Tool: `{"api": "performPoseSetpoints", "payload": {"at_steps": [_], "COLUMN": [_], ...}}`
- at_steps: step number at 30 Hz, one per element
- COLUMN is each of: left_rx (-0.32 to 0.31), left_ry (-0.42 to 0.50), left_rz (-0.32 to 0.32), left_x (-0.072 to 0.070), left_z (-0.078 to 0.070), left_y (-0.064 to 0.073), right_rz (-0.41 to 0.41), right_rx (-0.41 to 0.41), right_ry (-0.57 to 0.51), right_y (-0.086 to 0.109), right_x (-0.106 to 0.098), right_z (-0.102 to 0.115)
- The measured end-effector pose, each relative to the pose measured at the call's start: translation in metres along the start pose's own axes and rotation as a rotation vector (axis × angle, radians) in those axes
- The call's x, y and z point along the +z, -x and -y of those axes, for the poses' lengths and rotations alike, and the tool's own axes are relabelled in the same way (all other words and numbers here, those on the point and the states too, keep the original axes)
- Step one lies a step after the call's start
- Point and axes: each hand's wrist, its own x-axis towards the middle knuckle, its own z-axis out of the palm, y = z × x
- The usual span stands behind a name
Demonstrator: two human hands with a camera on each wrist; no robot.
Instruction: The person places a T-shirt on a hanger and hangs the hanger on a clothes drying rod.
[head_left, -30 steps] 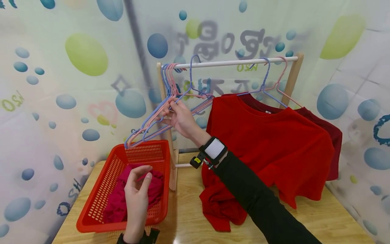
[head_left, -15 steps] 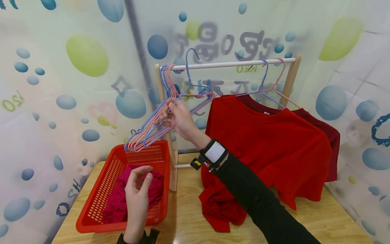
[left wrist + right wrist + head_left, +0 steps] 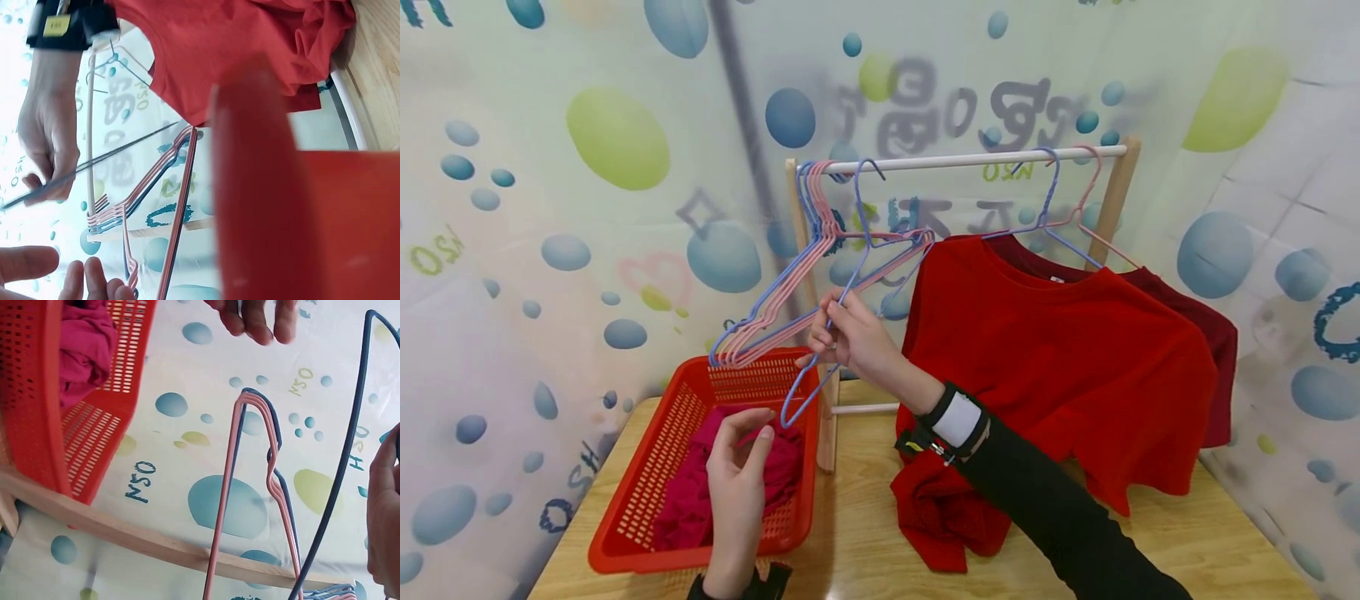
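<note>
My right hand [image 3: 865,337] pinches one side of a blue clothes hanger [image 3: 860,204] between thumb and fingers. That hanger tilts away from the bunch, its hook overlapping the rail in the head view and its lower end over the basket's edge. Several pink and blue hangers [image 3: 775,304] hang bunched at the rail's left end. Lower left, my left hand [image 3: 737,475] hovers above the red basket [image 3: 700,558], its fingers loosely bent around nothing. Crumpled magenta cloth [image 3: 786,458] lies in the basket. In the left wrist view the hanger [image 3: 134,144] crosses the right hand [image 3: 56,134].
A wooden rack with a white rail [image 3: 947,161] stands on the wooden table [image 3: 865,500]. On its right side hang a red shirt [image 3: 1052,350] and a darker red garment [image 3: 1217,358] behind it. A bubble-patterned curtain [image 3: 602,283] closes off the back.
The right hand has lifted one blue hanger's hook above the rail, then brought that hanger down and toward me, apart from the bunch. The left hand stays in place.
</note>
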Motion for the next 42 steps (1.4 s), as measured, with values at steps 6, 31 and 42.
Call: {"api": "performPoseSetpoints", "payload": {"at_steps": [6, 31, 42], "left_rx": [-0.005, -0.030, -0.035], "left_ry": [-0.012, -0.027, -0.031], "left_rz": [-0.007, 0.024, 0.017], "left_x": [0.000, 0.001, 0.000], "left_z": [0.002, 0.003, 0.003], "left_y": [0.000, 0.001, 0.001], "right_rz": [0.066, -0.074, -0.047], "right_rx": [0.064, 0.213, 0.233], "right_ry": [0.055, 0.339, 0.489], "right_y": [0.027, 0.119, 0.155], "right_x": [-0.013, -0.072, -0.097], "right_z": [-0.002, 0.002, 0.015]}}
